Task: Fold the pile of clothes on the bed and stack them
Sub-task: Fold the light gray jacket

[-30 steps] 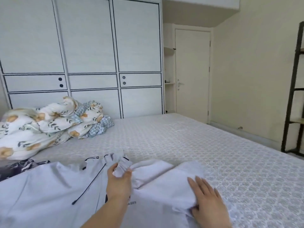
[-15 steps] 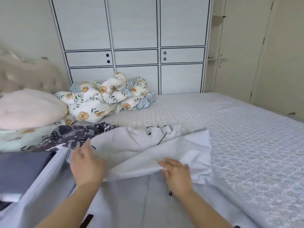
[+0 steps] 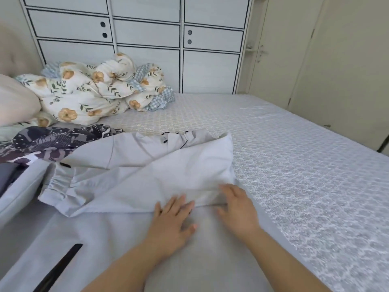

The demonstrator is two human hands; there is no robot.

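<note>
One pale pillow (image 3: 14,102) sat far left of the grey jacket (image 3: 147,165). One flowery quilt (image 3: 94,91) was bunched behind the jacket, out of the way. One dark patterned garment (image 3: 52,142) waited just left of the jacket — likely next to fold. The jacket lay spread on the bed (image 3: 294,165), one sleeve folded across it. Two hands pressed that fold flat: the left hand (image 3: 170,224) with straight fingers, the right hand (image 3: 237,209) just right of it — fingers only loosely bent, gripping nothing.
</note>
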